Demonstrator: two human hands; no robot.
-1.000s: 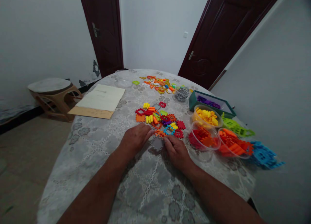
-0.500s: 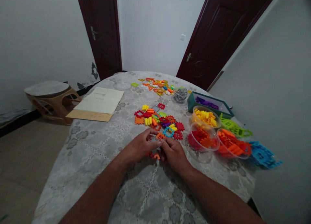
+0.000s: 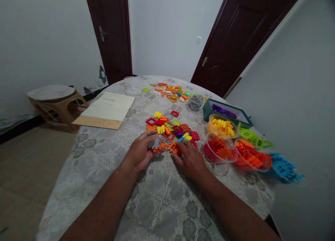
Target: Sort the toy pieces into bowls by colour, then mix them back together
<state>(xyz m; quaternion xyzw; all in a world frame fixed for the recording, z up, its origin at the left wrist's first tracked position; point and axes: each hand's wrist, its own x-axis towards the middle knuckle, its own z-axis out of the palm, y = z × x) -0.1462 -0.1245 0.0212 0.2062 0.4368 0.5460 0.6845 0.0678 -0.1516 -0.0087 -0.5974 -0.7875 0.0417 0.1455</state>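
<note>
My left hand [image 3: 139, 151] is at the near left of a pile of plastic building pieces, palm turned inward and fingers apart. Close to its fingertips lie joined orange pieces [image 3: 159, 149] and a grey piece [image 3: 156, 142]. My right hand [image 3: 190, 158] reaches in from the other side with its fingers stretched out and thumb apart. Its fingertips are at an orange square piece with a window pattern [image 3: 173, 148], and its fingers partly cover a blue frame piece [image 3: 181, 139]. Yellow connectors [image 3: 161, 129] and a dark red piece [image 3: 194, 135] lie in the pile.
Right of the pile stand clear bowls of yellow [image 3: 222, 126], red [image 3: 219, 148] and orange pieces [image 3: 251, 155], beside a green box [image 3: 227, 112] holding purple ones. Blue pieces [image 3: 284, 168] lie at the table's right edge. Paper on cardboard [image 3: 106, 106] is at left, more pieces farther back.
My hands were together over small orange pieces. Now they have moved apart, with fingers opened, and the orange pieces lie between them against the pile.
</note>
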